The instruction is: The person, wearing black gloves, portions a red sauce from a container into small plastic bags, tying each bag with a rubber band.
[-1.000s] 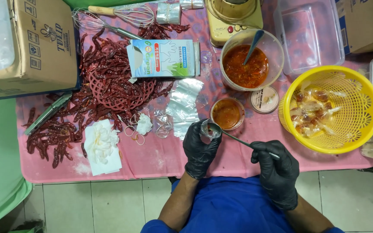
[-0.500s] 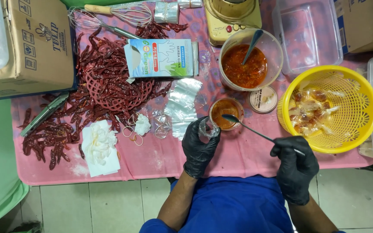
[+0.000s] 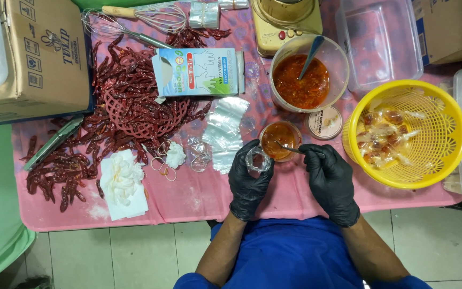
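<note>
Both my hands wear black gloves. My left hand (image 3: 248, 182) holds a small clear plastic bag (image 3: 256, 160) open at its mouth, just left of a small cup of orange-red chili sauce (image 3: 279, 140). My right hand (image 3: 330, 179) grips a thin metal spoon (image 3: 294, 150) whose tip dips into that cup. Behind the cup stands a larger clear tub of red sauce (image 3: 301, 80) with a dark spoon in it.
A yellow basket (image 3: 450, 134) at the right holds several filled sauce bags. Dried red chilies (image 3: 124, 101), a glove box (image 3: 196, 72), loose plastic bags (image 3: 225, 128), rubber bands, a tissue (image 3: 121, 179), a whisk, a cardboard box (image 3: 30, 59) and a clear container (image 3: 380, 43) crowd the pink tablecloth.
My right hand moved left and forward, bringing the spoon from over the little bag into the small sauce cup. My left hand stayed in place with the bag.
</note>
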